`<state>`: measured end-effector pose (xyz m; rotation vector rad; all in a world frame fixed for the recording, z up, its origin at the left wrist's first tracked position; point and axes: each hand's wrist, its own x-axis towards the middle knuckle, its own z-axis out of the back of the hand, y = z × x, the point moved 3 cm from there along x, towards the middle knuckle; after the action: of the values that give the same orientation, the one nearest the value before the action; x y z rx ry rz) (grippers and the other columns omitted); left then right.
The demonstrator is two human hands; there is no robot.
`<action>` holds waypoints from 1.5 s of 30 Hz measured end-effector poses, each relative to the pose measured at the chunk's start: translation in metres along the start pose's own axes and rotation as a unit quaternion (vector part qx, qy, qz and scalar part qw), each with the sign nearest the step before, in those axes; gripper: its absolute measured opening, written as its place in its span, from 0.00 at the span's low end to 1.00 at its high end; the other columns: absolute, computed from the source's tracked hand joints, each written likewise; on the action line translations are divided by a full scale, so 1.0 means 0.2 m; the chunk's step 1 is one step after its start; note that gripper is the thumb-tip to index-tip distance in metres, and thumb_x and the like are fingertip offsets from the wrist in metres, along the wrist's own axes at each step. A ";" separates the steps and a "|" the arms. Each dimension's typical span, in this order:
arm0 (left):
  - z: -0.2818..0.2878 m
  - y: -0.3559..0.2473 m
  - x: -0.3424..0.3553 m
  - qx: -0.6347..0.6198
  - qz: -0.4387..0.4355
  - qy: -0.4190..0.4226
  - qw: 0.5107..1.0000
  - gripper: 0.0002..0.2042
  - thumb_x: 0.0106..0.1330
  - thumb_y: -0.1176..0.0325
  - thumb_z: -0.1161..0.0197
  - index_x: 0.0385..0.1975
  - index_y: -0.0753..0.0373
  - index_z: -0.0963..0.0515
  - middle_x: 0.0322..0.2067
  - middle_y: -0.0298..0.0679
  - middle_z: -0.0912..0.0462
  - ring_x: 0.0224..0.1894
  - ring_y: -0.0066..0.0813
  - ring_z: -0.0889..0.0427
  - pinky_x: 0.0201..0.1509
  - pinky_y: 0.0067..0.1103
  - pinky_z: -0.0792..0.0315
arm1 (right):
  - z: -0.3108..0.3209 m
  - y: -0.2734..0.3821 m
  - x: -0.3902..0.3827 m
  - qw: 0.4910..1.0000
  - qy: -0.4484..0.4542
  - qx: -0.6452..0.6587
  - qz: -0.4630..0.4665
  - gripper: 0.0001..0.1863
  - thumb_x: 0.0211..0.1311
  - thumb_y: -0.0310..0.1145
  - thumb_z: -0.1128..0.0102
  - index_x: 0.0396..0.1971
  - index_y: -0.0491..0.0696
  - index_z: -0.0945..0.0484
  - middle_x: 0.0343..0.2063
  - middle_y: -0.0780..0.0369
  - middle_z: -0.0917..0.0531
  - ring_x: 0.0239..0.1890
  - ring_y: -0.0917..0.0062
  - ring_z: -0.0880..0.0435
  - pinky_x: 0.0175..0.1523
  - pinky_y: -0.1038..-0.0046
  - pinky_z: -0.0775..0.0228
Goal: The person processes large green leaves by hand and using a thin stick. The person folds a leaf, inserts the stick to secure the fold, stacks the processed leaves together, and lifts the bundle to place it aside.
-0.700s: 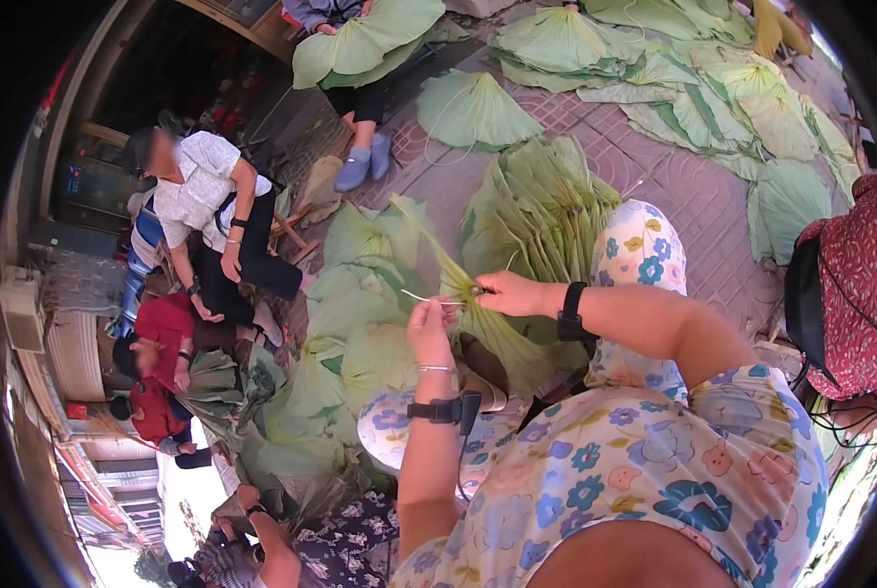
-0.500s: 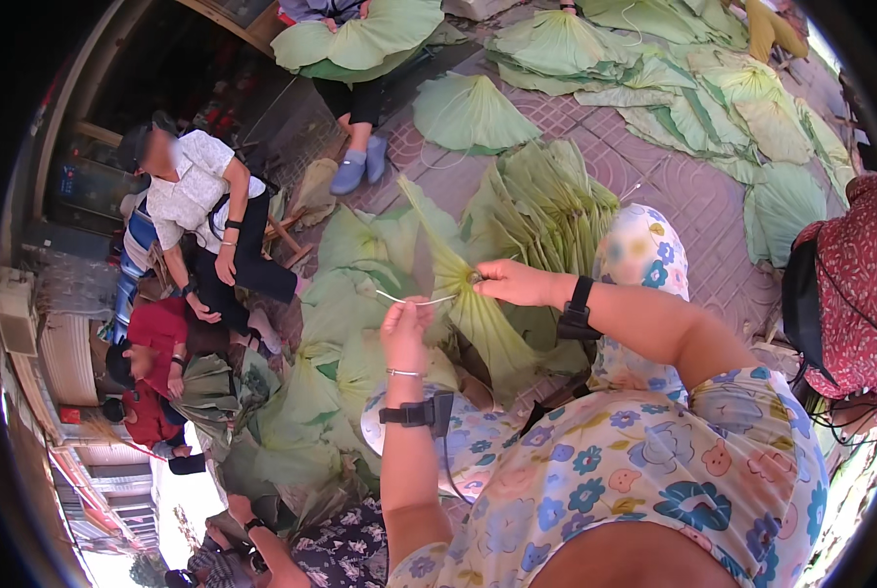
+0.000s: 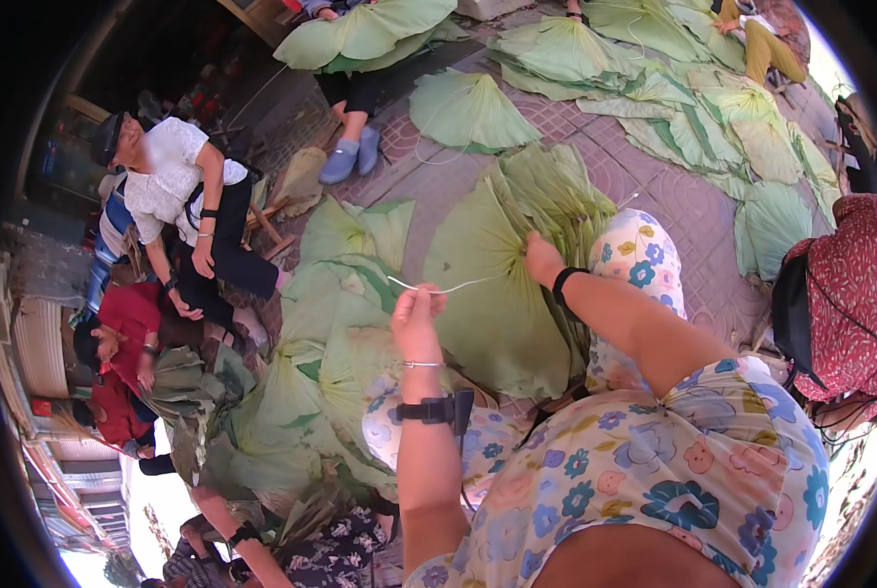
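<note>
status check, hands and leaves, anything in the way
Left hand pinching white cord. Right hand near centre of green leaf. Leaf lying against stack. Nothing visibly across cord.

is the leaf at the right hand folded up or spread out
Mostly spread out: the leaf lies broad, with creases fanning from beside the right hand. The part behind it is hidden.

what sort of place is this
Probably an outdoor work area, perhaps a roadside or courtyard: patterned reddish-grey paving, broad pale-green leaves spread across it, and a seated person in a white shirt.
</note>
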<state>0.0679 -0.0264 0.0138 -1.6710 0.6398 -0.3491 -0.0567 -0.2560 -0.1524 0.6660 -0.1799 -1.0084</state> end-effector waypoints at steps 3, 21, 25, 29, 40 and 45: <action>0.06 -0.02 -0.04 0.015 -0.010 -0.010 1.000 0.07 0.66 0.69 0.46 0.34 0.66 0.24 0.31 0.37 0.20 0.32 0.23 0.20 0.37 0.18 0.28 | -0.02 0.16 -0.05 0.990 0.070 -0.085 0.088 0.14 0.64 0.30 0.62 0.42 0.39 0.30 0.31 0.46 0.20 0.36 0.55 0.19 0.39 0.56 0.27; -0.09 -0.01 -0.04 -0.076 -0.046 0.079 0.993 0.07 0.67 0.70 0.47 0.36 0.67 0.25 0.34 0.40 0.20 0.33 0.28 0.19 0.40 0.22 0.25 | 0.16 0.43 -0.36 0.924 0.053 0.024 0.378 0.27 0.54 0.30 0.45 0.56 0.44 0.35 0.49 0.51 0.27 0.51 0.60 0.27 0.54 0.64 0.33; -0.14 0.03 0.01 -0.072 -0.035 0.091 0.993 0.08 0.67 0.70 0.47 0.36 0.68 0.25 0.33 0.40 0.20 0.33 0.29 0.19 0.40 0.23 0.26 | 0.34 0.53 -0.53 0.892 0.138 0.179 0.391 0.17 0.60 0.29 0.49 0.49 0.43 0.29 0.38 0.55 0.20 0.41 0.66 0.20 0.48 0.68 0.30; -0.18 0.07 0.04 -0.067 -0.022 0.092 0.993 0.09 0.68 0.69 0.48 0.36 0.68 0.25 0.33 0.40 0.20 0.33 0.28 0.19 0.39 0.22 0.25 | 0.49 0.50 -0.57 0.888 0.135 0.235 0.371 0.12 0.62 0.30 0.51 0.44 0.43 0.26 0.32 0.56 0.19 0.35 0.65 0.20 0.43 0.69 0.29; -0.14 -0.10 0.00 -0.038 -0.004 0.056 0.998 0.10 0.67 0.65 0.47 0.39 0.65 0.24 0.33 0.40 0.20 0.34 0.27 0.20 0.38 0.21 0.26 | 1.01 0.18 -0.25 0.903 0.168 0.308 0.249 0.12 0.65 0.32 0.50 0.39 0.40 0.22 0.32 0.62 0.17 0.36 0.80 0.20 0.44 0.77 0.29; 0.04 -0.36 -0.16 0.044 -0.086 0.064 0.993 0.11 0.67 0.65 0.46 0.40 0.64 0.23 0.35 0.38 0.19 0.36 0.25 0.20 0.42 0.21 0.27 | 1.08 0.04 -0.17 0.908 0.153 0.379 0.087 0.12 0.65 0.34 0.49 0.40 0.43 0.23 0.32 0.63 0.18 0.34 0.81 0.19 0.42 0.78 0.27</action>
<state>0.0623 0.0052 0.0854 -1.6313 0.5673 -0.6029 -0.1635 -0.3182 0.0278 1.4809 -0.3543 -0.6257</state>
